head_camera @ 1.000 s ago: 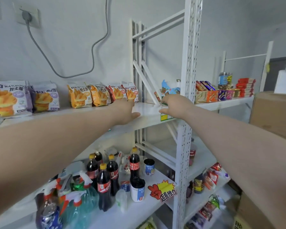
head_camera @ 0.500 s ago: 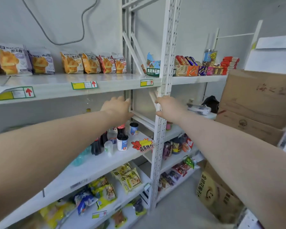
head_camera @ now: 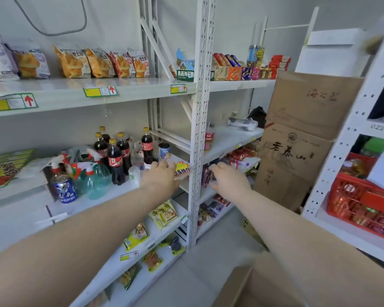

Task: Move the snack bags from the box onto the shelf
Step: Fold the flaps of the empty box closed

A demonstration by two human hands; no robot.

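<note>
Several orange and purple snack bags (head_camera: pixel 100 63) stand in a row on the top shelf (head_camera: pixel 129 89) of a white rack. Both my arms reach forward at the height of the middle shelf. My left hand (head_camera: pixel 161 176) hangs with relaxed fingers in front of the cola bottles (head_camera: pixel 115 158) and holds nothing. My right hand (head_camera: pixel 227 178) is just right of the white upright post (head_camera: pixel 197 151), fingers loosely spread and empty. A corner of an open cardboard box (head_camera: pixel 253 286) shows at the bottom edge, below my right arm; its inside is hidden.
Spray bottles (head_camera: pixel 91 176) and a Pepsi can (head_camera: pixel 64 191) crowd the middle shelf. Lower shelves hold more snack packs (head_camera: pixel 163 214). Stacked cardboard cartons (head_camera: pixel 297 138) stand at the right, beside a second rack with a red crate (head_camera: pixel 361 202).
Both hands have dropped from the top shelf's edge down to the middle shelf's height. The view has tilted downward, and the box corner has come into sight.
</note>
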